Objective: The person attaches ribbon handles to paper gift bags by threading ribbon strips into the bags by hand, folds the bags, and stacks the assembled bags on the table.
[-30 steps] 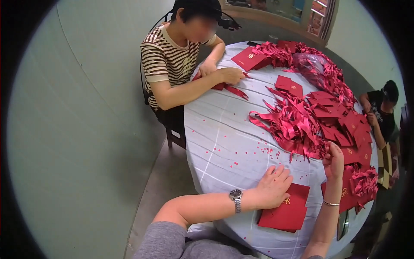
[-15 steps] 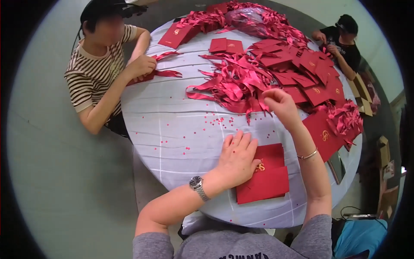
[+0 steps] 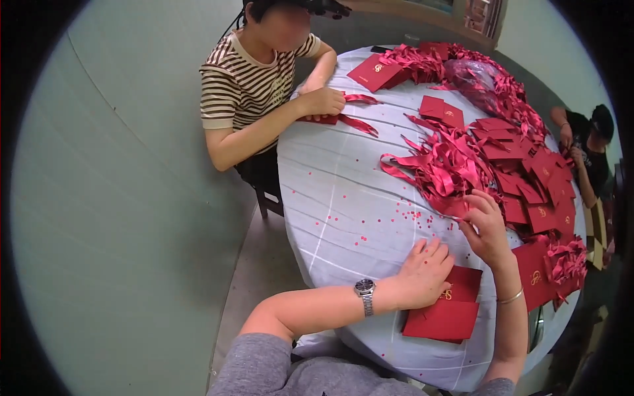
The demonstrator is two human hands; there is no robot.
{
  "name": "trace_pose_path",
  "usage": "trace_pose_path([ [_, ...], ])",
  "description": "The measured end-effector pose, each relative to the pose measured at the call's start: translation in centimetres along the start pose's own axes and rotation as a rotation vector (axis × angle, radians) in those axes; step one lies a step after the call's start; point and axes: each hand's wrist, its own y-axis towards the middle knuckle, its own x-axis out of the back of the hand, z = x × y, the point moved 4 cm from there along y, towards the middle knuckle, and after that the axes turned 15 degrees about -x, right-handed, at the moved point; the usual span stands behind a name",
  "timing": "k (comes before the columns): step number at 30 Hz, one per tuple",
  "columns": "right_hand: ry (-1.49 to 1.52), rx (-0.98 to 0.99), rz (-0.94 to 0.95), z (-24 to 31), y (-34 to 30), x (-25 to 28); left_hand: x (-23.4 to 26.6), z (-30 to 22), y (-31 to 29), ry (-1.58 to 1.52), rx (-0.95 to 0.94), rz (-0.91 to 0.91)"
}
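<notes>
Widest passage: over the white tablecloth [image 3: 350, 185], between the co-worker's hand [image 3: 323, 102] and the left hand [image 3: 426, 274]. Scattered red confetti [image 3: 413, 214] lies flat there. Far right: the tangled ribbon heap [image 3: 456, 168] obstructs, with the pile of red paper bags [image 3: 548, 175] beyond. Between the left hand and right hand [image 3: 487, 228]: narrow gap. Near right: the right forearm [image 3: 510, 323] and ribboned bags [image 3: 533, 280] beside it restrict access.
</notes>
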Motion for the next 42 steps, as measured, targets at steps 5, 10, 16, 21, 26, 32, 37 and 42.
trace_pose_path([
  [5,0.807,-0.487,-0.08,-4.3,-2.9,1.7,0.2,-0.2,0.2,-0.041,0.002,-0.045],
  [10,0.763,-0.457,-0.238,-3.1,-4.1,6.8,-0.1,0.1,0.4,-0.119,-0.022,-0.186],
  [16,0.677,-0.632,-0.223,-0.1,-5.5,9.1,4.7,-0.2,1.2,-0.112,-0.184,-0.435],
  [21,0.582,-0.617,-0.16,2.7,-6.4,8.4,7.6,-2.5,3.9,-0.518,-0.037,-0.431],
  [26,0.241,-0.45,-0.13,4.1,-7.2,9.2,7.5,-2.9,5.6,-0.749,0.042,-0.4],
  [32,0.757,-0.614,0.011,4.6,-8.7,7.6,6.9,-4.5,4.9,-0.471,-0.092,-0.5],
  [37,0.768,-0.656,-0.107,1.4,-11.5,9.0,5.3,-5.9,6.5,-0.625,-0.091,-0.489],
  [42,0.817,-0.629,-0.674,-3.8,-14.3,18.4,6.6,-2.6,3.4,-0.479,0.099,-0.388],
])
